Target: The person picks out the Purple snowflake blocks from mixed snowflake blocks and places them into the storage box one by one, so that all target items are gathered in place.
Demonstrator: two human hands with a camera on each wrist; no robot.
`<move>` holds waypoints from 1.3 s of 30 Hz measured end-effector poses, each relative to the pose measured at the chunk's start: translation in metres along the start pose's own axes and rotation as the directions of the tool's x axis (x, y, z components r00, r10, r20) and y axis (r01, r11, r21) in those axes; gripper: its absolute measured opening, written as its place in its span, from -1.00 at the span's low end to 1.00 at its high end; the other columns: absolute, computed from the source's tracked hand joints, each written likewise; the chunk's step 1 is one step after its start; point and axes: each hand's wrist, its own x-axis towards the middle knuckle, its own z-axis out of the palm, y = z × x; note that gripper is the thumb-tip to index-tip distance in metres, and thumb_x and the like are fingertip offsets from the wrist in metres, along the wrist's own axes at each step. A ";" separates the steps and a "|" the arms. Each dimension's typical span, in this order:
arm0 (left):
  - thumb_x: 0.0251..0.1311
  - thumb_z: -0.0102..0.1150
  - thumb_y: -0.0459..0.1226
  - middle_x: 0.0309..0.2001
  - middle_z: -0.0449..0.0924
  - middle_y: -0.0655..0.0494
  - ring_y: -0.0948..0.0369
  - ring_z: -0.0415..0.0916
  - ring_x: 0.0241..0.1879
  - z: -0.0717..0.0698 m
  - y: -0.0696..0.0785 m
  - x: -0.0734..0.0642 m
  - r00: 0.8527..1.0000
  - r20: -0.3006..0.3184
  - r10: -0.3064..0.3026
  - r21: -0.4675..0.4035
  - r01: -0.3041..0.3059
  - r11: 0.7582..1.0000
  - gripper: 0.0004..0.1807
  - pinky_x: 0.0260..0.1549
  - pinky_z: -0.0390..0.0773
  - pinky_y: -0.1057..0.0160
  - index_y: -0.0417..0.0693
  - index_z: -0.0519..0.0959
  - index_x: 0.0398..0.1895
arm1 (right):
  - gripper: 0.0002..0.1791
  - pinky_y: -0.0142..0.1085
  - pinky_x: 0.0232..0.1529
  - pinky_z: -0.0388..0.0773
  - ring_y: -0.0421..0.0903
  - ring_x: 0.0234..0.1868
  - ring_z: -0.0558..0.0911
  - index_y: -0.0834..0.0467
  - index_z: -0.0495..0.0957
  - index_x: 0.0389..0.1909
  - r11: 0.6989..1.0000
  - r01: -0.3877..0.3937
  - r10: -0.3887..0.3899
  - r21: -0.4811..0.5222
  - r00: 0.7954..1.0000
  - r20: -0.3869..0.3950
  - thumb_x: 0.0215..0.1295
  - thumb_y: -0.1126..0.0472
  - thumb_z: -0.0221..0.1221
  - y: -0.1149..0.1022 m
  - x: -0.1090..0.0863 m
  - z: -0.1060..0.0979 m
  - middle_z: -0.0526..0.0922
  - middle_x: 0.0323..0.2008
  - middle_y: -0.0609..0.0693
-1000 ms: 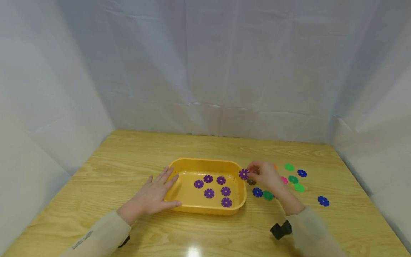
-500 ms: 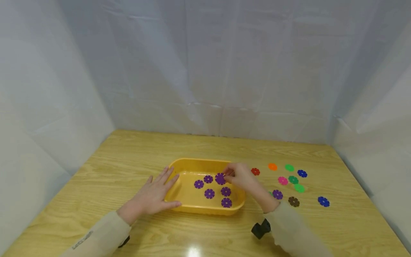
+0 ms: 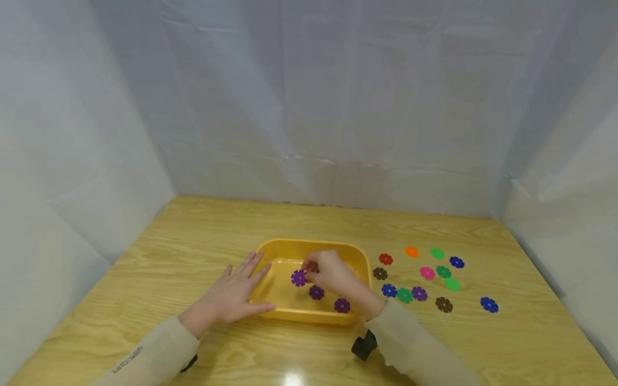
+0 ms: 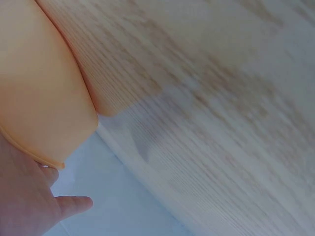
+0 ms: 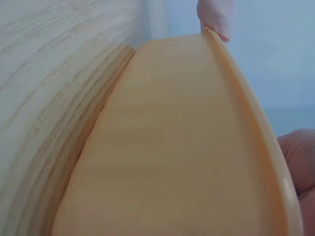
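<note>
A yellow plastic tub (image 3: pixel 359 257) stands on the table in the head view. My left hand (image 3: pixel 229 295) lies over its left end, fingers spread across the rim. The left wrist view shows that hand (image 4: pixel 27 191) at the tub's edge. Inside the tub, my right hand (image 3: pixel 333 273) pinches a purple notched disc (image 3: pixel 299 277) between thumb and fingers, toward the left half. Two more purple discs show nearer the front, one at the middle (image 3: pixel 316 292) and one at the right (image 3: pixel 342 305). My right hand and forearm hide the others.
Several notched discs lie on the table right of the tub, among them a red disc (image 3: pixel 385 259), an orange disc (image 3: pixel 412 252), a pink disc (image 3: pixel 427 273), a purple disc (image 3: pixel 419 294) and a brown disc (image 3: pixel 444 305). White sheeting (image 3: pixel 309 107) surrounds the table (image 3: pixel 232 220).
My right hand has carried the purple disc leftward from beyond the tub's right rim to the left part of its inside. My left hand has stayed on the rim.
</note>
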 end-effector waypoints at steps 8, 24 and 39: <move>0.01 -0.12 0.30 0.36 -0.26 -0.13 -0.03 -0.30 0.32 -0.001 0.000 0.002 1.000 0.011 -0.005 0.004 0.005 1.000 -0.07 0.05 -0.03 -0.30 -0.12 0.08 0.32 | -0.95 -0.48 -0.50 0.47 -0.25 -0.52 0.51 0.22 0.56 -0.45 1.000 0.016 -0.016 0.002 1.000 -0.007 0.07 0.41 0.17 -0.004 0.002 0.005 0.55 -0.55 -0.09; 0.02 -0.13 0.30 0.35 -0.23 -0.16 -0.06 -0.28 0.31 -0.001 0.001 0.003 1.000 -0.011 0.007 0.026 -0.007 1.000 -0.07 0.03 -0.03 -0.31 -0.15 0.09 0.31 | -0.95 -0.41 -0.40 0.49 -0.18 -0.40 0.53 0.23 0.55 -0.38 0.999 -0.032 0.034 0.021 0.996 -0.087 0.11 0.39 0.15 0.017 -0.029 -0.029 0.55 -0.46 -0.06; 0.03 -0.13 0.29 0.35 -0.22 -0.16 -0.09 -0.25 0.30 -0.002 -0.001 0.000 1.000 -0.025 0.016 0.036 -0.015 0.999 -0.08 0.02 -0.02 -0.33 -0.16 0.09 0.31 | -0.92 -0.28 -0.37 0.54 -0.06 -0.34 0.56 0.25 0.54 -0.35 0.991 -0.135 0.128 -0.017 0.970 -0.207 0.10 0.38 0.16 0.058 -0.073 -0.074 0.58 -0.40 0.00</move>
